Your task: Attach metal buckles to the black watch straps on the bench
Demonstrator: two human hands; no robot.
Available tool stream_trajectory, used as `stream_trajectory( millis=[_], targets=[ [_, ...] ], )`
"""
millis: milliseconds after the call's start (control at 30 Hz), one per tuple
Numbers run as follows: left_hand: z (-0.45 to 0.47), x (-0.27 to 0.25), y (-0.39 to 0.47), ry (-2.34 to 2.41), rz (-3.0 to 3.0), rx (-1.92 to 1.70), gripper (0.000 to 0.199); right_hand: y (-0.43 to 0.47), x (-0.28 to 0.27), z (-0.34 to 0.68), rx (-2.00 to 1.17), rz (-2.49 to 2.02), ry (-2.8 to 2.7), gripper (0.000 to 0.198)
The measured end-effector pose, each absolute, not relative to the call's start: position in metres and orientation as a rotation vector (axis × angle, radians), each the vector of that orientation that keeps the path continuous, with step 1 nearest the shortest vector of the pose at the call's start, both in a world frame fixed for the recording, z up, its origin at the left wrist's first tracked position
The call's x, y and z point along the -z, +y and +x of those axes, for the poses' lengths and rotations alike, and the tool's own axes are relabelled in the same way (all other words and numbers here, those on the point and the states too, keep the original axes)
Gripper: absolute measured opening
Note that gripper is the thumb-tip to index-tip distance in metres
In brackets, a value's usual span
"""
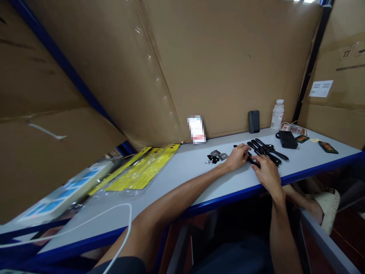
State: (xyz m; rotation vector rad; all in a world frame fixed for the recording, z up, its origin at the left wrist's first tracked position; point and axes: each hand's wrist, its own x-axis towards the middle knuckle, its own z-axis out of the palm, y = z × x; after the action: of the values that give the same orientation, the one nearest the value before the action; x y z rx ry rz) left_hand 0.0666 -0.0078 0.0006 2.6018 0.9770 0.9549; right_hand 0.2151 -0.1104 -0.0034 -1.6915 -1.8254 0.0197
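Observation:
My left hand (238, 156) is closed around one end of a long black handle-like tool (253, 162), low over the table. The fingers of my right hand (268, 173) are closed on the tool's nearer end. Its exact kind cannot be made out, as my fingers cover much of it. Just beyond and to the right of my hands lies a pile of similar black long-handled pieces (266, 149). Left of my left hand are small flat grey plates (223, 156), black pieces (213, 158) and tiny shiny metal parts (208, 162).
A lit phone (197, 130) and a dark phone-like device (253, 121) lean against the cardboard wall (228, 76). At right stand a bottle (277, 115) and a black case (287, 139). Yellow cards in clear packaging (145, 169) lie left. A white cable (85, 220) crosses the near left.

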Motion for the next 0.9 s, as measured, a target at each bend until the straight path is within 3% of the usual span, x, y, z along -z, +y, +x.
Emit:
stream_trajectory(
  millis=[100,333,667,800,900],
  targets=[
    [0.0665,0.0014,-0.0063,1.041,2.602,-0.982,0.031,-0.1102,0.0045,0.2153,-0.023,-1.689,-1.825,0.028],
    [0.0671,0.0004,-0.0062,1.118,2.564,-0.932,0.019,-0.1101,0.0052,0.2172,-0.047,-1.679,-1.813,0.029],
    [0.0718,-0.0034,-0.0078,1.119,2.497,-0.943,0.016,-0.1067,0.0064,0.2238,-0.027,-1.613,-1.797,0.029],
    [0.0718,-0.0019,-0.0051,1.1,2.506,-0.967,0.039,-0.1059,0.0069,0.2246,-0.028,-1.599,-1.796,0.029],
    [0.071,-0.0016,-0.0035,1.131,2.488,-0.993,0.035,-0.1061,0.0067,0.2241,-0.038,-1.608,-1.788,0.03]
  ],
)
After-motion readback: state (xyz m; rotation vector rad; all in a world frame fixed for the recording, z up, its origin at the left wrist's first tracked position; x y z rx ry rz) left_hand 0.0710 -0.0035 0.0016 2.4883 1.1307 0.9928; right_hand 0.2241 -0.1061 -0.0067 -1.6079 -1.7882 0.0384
